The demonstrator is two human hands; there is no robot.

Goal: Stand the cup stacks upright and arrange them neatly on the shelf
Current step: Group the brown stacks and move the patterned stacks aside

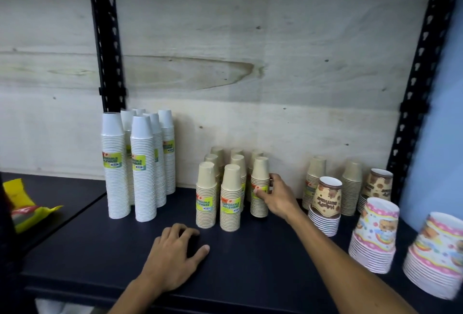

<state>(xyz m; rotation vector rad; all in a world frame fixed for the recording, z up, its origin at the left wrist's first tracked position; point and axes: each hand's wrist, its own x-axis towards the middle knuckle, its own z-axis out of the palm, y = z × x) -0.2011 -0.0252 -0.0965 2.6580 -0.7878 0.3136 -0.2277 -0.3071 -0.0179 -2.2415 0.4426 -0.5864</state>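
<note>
— Tan paper, that stack the right hand [274, 198] holds?

— Yes, a tan cup stack [260, 187] standing upright, mouths down, on the dark shelf [250, 263]. The thumb lies across its yellow label and the fingers curl round its right side, so the hand grips it.

— Where does it stand?

— At the front right of the tan cluster, mid-shelf. Two front stacks [218, 198] stand just to its left, each with a yellow-green label, and behind them I count about six more tan tops, packed close; the rearmost are partly hidden, so that count is loose.

— And the left hand [172, 258]?

— It rests on the shelf near the front edge, fingers spread and slightly bent, holding nothing.

— What else stands there?

— To the left, white cup stacks [140, 163], taller, about six, touching each other, labels facing out. To the right, against the plywood back panel [250, 63], two tan stacks [333, 183], and with them two brown printed stacks [325, 206]. Nearer the front right, two pink-rimmed cartoon stacks [375, 233], the outer one tilted and blurred at the picture's edge.

— Anything off the shelf?

— A yellow packet [22, 206] lies on the neighbouring shelf at far left, and black slotted uprights [107, 37] frame both sides.
</note>
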